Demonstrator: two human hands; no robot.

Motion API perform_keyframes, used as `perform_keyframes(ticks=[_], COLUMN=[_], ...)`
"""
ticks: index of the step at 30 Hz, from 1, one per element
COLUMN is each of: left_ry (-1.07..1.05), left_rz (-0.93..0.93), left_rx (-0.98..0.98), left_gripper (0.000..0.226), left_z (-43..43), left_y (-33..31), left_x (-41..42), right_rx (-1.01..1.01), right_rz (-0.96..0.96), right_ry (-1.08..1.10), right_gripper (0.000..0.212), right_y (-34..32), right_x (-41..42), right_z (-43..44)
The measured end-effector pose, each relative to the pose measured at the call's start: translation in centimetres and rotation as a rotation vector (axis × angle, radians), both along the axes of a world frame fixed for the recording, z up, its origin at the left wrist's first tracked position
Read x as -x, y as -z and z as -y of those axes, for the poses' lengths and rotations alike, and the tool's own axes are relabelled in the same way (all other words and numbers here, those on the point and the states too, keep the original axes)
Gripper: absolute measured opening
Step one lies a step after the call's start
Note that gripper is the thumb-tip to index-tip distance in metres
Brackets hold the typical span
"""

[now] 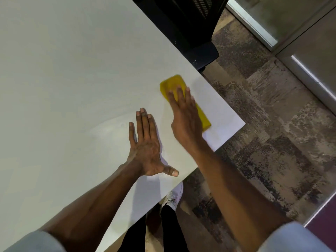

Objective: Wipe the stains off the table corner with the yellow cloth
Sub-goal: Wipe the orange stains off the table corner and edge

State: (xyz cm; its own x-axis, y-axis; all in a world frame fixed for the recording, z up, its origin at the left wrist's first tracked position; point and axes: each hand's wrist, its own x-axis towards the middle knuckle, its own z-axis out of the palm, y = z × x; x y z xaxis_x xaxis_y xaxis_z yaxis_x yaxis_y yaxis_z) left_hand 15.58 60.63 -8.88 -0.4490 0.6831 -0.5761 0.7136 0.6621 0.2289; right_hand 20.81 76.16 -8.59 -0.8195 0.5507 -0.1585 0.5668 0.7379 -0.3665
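Your right hand point(184, 120) lies flat on top of the yellow cloth point(174, 86). Your fingers point(180, 95) are straight and close together, pressing the cloth down on the table point(72, 70). You are not pinching it or gripping it. The cloth looks folded into a long strip. One end sticks out past your fingertips, and the other end peeks out from under the side of your palm. The cloth sits near the table corner point(238, 122), close to the right edge. Both the hand and the cloth look a little blurry.

Your left hand point(145, 148) rests flat on the table too, just beside the right one but not touching it. Its fingers point away from you and lie close together. The thumb point(171, 170) sticks out wide to the side, near the front edge of the table. This hand holds nothing.

The table is white and smooth. I cannot tell if any stains are on the corner.

A black chair point(190, 33) stands at the far side of the table, past the cloth. Below the table edge you can see a patchy brown carpet point(263, 133). Your white shoe point(172, 197) and dark trouser legs point(169, 231) show down there too.
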Motion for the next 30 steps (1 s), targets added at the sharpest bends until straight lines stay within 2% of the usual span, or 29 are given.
perform_keyframes(ticks=[4, 9, 10, 12, 14, 15, 18, 23, 26, 30], left_ry=[-0.003, -0.013, -0.02, -0.027, -0.022, -0.018, -0.011, -0.009, 0.006, 0.001], left_rz=[0.007, -0.003, -0.01, -0.007, 0.011, 0.015, 0.03, 0.039, 0.035, 0.021], left_rx=[-0.02, 0.004, 0.01, 0.013, 0.01, 0.01, 0.016, 0.011, 0.011, 0.004], left_gripper=[0.191, 0.192, 0.191, 0.19, 0.191, 0.192, 0.195, 0.194, 0.195, 0.195], left_z=[0.0, -0.1, -0.1, -0.2, -0.1, -0.1, -0.1, -0.1, -0.1, -0.1], left_y=[0.1, -0.3, -0.3, -0.3, -0.3, -0.3, -0.5, -0.5, -0.5, -0.3], left_x=[0.0, -0.3, -0.4, -0.4, -0.3, -0.2, -0.1, 0.1, 0.1, 0.0], right_rx=[-0.037, 0.065, 0.069, 0.063, 0.07, 0.068, 0.029, 0.002, 0.014, 0.117], right_rz=[-0.013, 0.025, 0.018, -0.071, -0.115, -0.111, -0.063, -0.054, -0.069, -0.13], right_ry=[-0.002, -0.043, -0.05, -0.021, -0.005, -0.007, 0.032, 0.11, 0.114, 0.104], right_gripper=[0.071, 0.088, 0.086, 0.06, 0.055, 0.058, 0.086, 0.089, 0.092, 0.097], right_y=[0.1, -0.6, -0.6, -0.7, -0.6, -0.5, 0.2, 0.2, 0.0, -0.6], right_x=[1.7, -5.7, -7.5, -9.9, -10.0, -9.3, -5.6, -0.3, -1.9, -8.1], right_z=[-1.0, 6.1, 7.7, 9.7, 9.4, 8.3, 3.1, -4.6, -2.2, 5.6])
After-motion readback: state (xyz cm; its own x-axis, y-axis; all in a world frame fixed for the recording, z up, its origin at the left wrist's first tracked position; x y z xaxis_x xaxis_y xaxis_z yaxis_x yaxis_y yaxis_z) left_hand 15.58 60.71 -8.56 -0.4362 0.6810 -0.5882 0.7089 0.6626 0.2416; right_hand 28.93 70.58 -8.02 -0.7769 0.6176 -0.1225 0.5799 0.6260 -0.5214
